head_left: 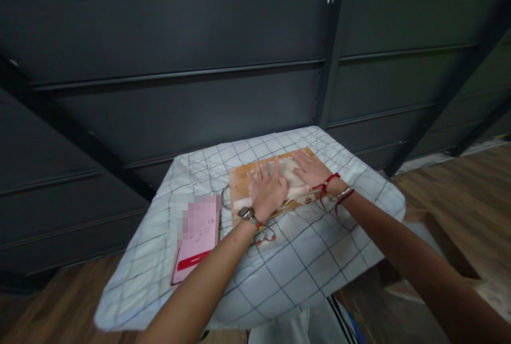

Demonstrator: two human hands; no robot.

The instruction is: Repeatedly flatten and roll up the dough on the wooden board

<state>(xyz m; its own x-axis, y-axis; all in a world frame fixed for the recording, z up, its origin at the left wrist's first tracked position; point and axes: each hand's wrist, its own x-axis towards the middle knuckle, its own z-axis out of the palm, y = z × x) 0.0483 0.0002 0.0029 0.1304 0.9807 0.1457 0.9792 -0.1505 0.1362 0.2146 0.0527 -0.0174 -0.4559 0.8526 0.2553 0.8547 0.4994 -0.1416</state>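
A wooden board (239,184) lies on a small table covered with a white checked cloth (287,259). A pale flat sheet, perhaps dough or cloth (297,190), rests on the board. My left hand (268,189) lies flat on it with fingers spread, a watch and beaded bracelet at the wrist. My right hand (310,169) presses flat on the sheet's far right part, red strings and a bangle at the wrist. Neither hand grips anything.
A pink booklet (196,240) with a red label lies on the cloth left of the board. Dark grey metal panels (199,67) stand close behind the table. Wooden floor (471,200) shows on the right and lower left.
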